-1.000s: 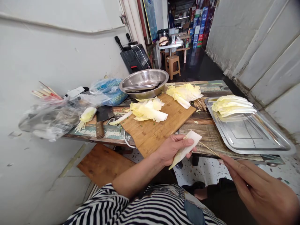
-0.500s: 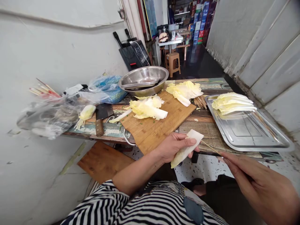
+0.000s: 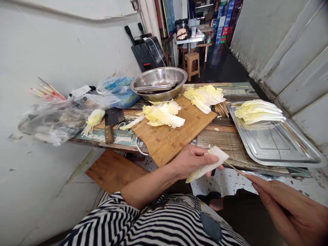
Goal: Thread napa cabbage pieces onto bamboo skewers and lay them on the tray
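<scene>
My left hand (image 3: 193,162) is closed around a pale cabbage leaf (image 3: 208,166), thumb on top, just in front of the table edge. A thin wooden skewer (image 3: 234,168) is pinched in my right hand (image 3: 287,203); its far tip meets the leaf's white end, and I cannot tell how deep it goes in. Torn cabbage leaves (image 3: 164,114) lie on the wooden cutting board (image 3: 176,143), with another pile of cabbage leaves (image 3: 205,97) at its far corner. On the metal tray (image 3: 271,148) at right rest stacked cabbage leaves (image 3: 258,112) with sticks protruding from them.
Loose skewers (image 3: 221,109) lie between board and tray. A cleaver (image 3: 109,133), a small cabbage heart (image 3: 95,117) and plastic bags (image 3: 56,119) occupy the table's left. Behind the board stands a steel basin (image 3: 159,77). A wooden board (image 3: 112,171) sits below the table edge.
The leaf in my left hand has tilted flatter, its white end shifting right. My right hand has moved slightly right and down with the skewer. The whole view has shifted a little.
</scene>
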Demonstrator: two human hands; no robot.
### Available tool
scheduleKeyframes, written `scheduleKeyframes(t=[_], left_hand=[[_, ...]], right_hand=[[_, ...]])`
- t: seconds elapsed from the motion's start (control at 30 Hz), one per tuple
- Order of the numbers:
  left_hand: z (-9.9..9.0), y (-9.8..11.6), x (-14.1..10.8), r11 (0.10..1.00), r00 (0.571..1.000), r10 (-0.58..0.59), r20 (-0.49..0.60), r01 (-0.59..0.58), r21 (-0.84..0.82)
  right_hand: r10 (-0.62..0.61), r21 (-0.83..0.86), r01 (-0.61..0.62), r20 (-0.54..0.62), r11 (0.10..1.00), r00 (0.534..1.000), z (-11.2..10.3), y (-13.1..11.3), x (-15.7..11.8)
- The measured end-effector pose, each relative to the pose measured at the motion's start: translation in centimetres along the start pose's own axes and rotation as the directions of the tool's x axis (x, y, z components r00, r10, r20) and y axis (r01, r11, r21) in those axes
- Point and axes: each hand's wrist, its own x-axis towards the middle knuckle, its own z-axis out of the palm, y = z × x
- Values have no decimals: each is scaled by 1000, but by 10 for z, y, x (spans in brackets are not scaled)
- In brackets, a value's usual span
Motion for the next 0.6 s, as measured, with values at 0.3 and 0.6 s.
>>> scheduleKeyframes(t=[0.3,0.6], left_hand=[[-5,-7,5,999,1000,7,-19,-8,-47],[-9,-4,5,1000,1000,7,-23,-8,-17]], right_hand=[[18,-4,-18,6,1000,1000,1,-10,18],[-32,-47,29,-70,998,997,5,-25,40]])
